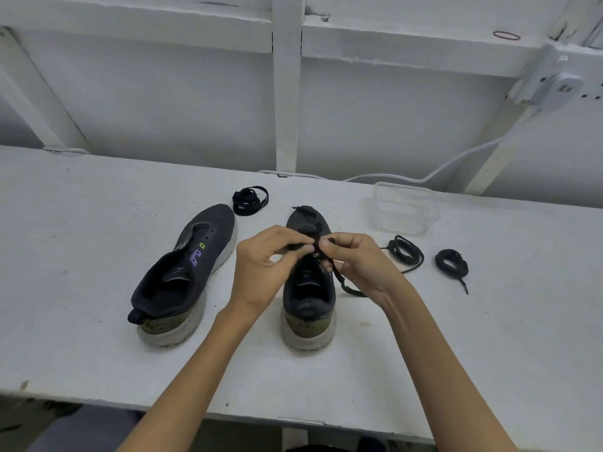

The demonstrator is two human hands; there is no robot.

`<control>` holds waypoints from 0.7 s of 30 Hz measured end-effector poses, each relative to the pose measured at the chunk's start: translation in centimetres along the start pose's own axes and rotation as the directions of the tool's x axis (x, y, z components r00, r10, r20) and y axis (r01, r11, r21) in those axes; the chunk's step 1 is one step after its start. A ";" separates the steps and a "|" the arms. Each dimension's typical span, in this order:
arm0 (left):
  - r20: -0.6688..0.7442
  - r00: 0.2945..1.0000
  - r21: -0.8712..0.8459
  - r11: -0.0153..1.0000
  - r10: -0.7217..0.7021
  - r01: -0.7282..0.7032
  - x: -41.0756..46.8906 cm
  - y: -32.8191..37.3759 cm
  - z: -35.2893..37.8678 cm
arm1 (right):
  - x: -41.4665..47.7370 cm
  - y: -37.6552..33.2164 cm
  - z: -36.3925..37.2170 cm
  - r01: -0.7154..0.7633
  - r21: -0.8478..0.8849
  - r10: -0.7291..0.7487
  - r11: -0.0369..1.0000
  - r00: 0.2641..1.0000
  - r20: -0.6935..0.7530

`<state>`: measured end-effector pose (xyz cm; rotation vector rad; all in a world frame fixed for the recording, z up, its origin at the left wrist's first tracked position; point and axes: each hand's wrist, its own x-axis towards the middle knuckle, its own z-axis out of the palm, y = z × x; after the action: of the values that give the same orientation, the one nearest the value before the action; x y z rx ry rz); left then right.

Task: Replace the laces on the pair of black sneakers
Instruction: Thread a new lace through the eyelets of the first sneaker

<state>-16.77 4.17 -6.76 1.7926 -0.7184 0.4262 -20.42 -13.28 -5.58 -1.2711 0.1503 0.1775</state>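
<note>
Working over the right-hand sneaker, we have both hands at its eyelet rows: our left hand and our right hand each have their fingers pinched together on a black lace, whose free tail trails off the shoe's right side onto the tabletop. Which eyelet it is entering we cannot tell; the fingertips hide it.

The lace looks thin, limp and light. It will flop and twist if held far from its end, so we judge the stiff tip the best place to grip for threading, with the other hand steadying the eyelet flap. The knit upper looks soft and should give under a push; the thick pale sole should keep the shoe planted without clamping.

The second sneaker sits just to the left, unlaced, toe angled away from us. A coiled lace lies beyond its toe. Two more bundles sit to the right, one near and one farther out, with a clear plastic box behind them.

There is open surface on both sides and in front of the shoes. The near edge runs under our forearms, so a long pull toward us could drag the tail off it; drawing slack sideways to the right seems safer, though the near bundle could snag there.
</note>
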 end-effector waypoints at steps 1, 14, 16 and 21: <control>-0.018 0.999 -0.015 0.999 -0.048 0.048 0.0 0.0 -0.2 | -0.1 0.1 -0.1 0.023 -0.043 -0.025 0.999 0.998 -0.051; -0.167 0.858 -0.063 0.873 -0.486 0.483 -1.7 -3.1 -3.0 | -2.0 2.5 -3.8 0.059 -0.270 -0.180 0.961 0.875 -0.449; -0.153 0.870 -0.019 0.882 -0.468 0.471 -2.0 -3.3 -3.0 | -2.3 2.9 -3.9 0.068 -0.214 -0.165 0.974 0.863 -0.478; -0.142 0.886 0.053 0.891 -0.441 0.451 -2.4 -3.8 -2.9 | -2.7 3.7 -4.0 0.092 -0.150 -0.157 0.984 0.844 -0.513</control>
<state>-15.87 8.39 -10.02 1.9227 -0.1839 0.2565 -23.95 -16.15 -9.65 -1.4216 0.5327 -0.2863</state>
